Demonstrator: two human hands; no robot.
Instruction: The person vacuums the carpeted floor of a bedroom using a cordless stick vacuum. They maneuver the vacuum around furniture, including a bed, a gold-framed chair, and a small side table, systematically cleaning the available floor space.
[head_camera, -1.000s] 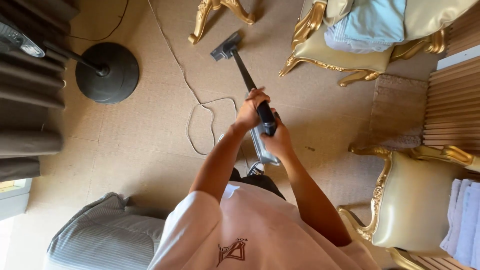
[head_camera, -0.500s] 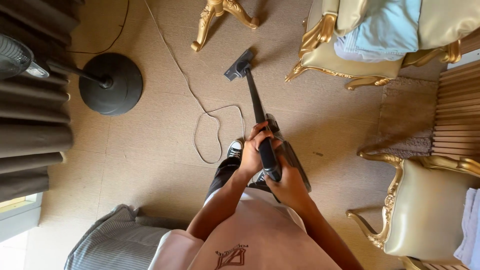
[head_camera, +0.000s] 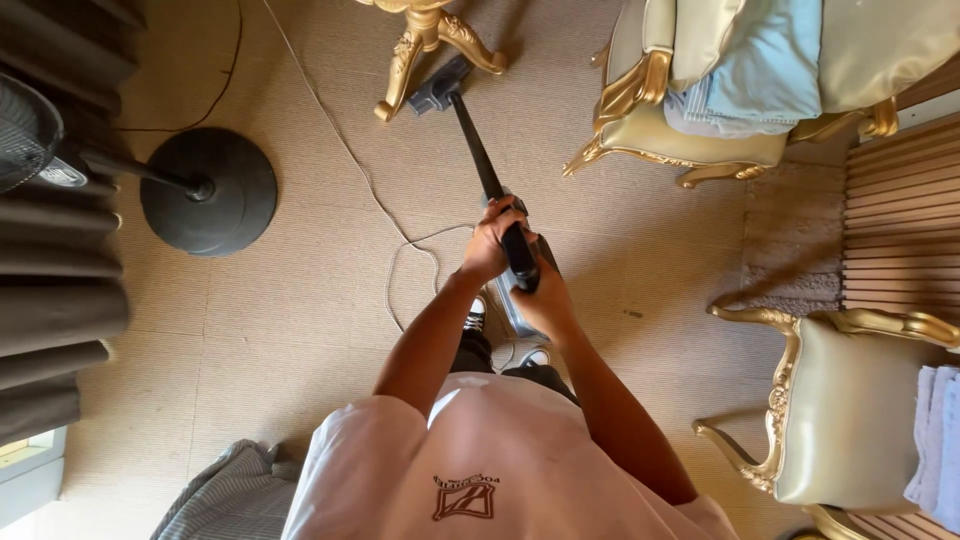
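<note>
I hold a black stick vacuum cleaner (head_camera: 478, 150) over a beige woven carpet (head_camera: 300, 310). My left hand (head_camera: 490, 240) grips the upper part of its handle. Just below it, my right hand (head_camera: 545, 295) wraps the handle's lower end. The vacuum's floor head (head_camera: 437, 88) rests on the carpet next to the gilded legs of a table (head_camera: 425, 45) at the top. A thin white cable (head_camera: 400, 240) loops on the carpet left of my hands.
A black fan with a round base (head_camera: 210, 192) stands at the left beside dark curtains (head_camera: 55, 290). Gilded cream chairs sit at upper right (head_camera: 700, 120) and lower right (head_camera: 840, 410), with folded cloths on them. A striped fabric (head_camera: 225, 495) lies at lower left.
The vacuum head has slid forward up to the gilded table legs. Both hands stayed on the handle, and the view shifted with my body.
</note>
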